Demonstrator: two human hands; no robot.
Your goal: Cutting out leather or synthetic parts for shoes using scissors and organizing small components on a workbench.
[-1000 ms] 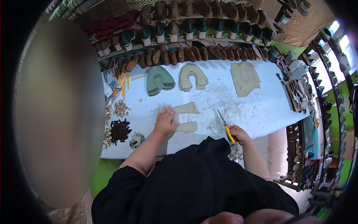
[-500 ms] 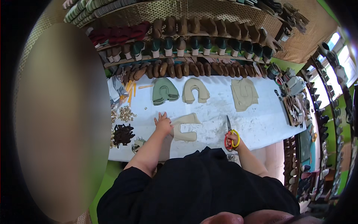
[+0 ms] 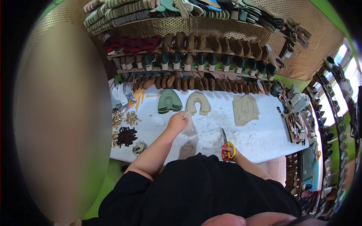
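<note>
My left hand (image 3: 178, 121) is closed on a beige cut piece (image 3: 189, 123), lifted above the table and seen partly edge-on. Just beyond it lies a stack of beige horseshoe-shaped pieces (image 3: 203, 107). To the left of that stack is one of green pieces (image 3: 164, 104) of similar shape. My right hand (image 3: 227, 151) grips scissors with red and yellow handles (image 3: 232, 149), near the table's front edge. Their blades (image 3: 224, 135) point away from me, and no material lies between them. Farther right rests a stack of larger beige pieces (image 3: 247, 110).
On the white table (image 3: 264, 141), small brass-coloured parts (image 3: 132, 118) and a dark brown pile (image 3: 126, 136) lie at the left. Yellow strips (image 3: 140, 98) lie behind them. Shoes and shoe lasts (image 3: 203, 83) line the back shelves. A tool box (image 3: 295, 128) stands at the right edge.
My left hand has picked the beige piece up off the table and moved away from me and right. My right hand with the scissors shifted slightly left and nearer. The view has tilted up.
</note>
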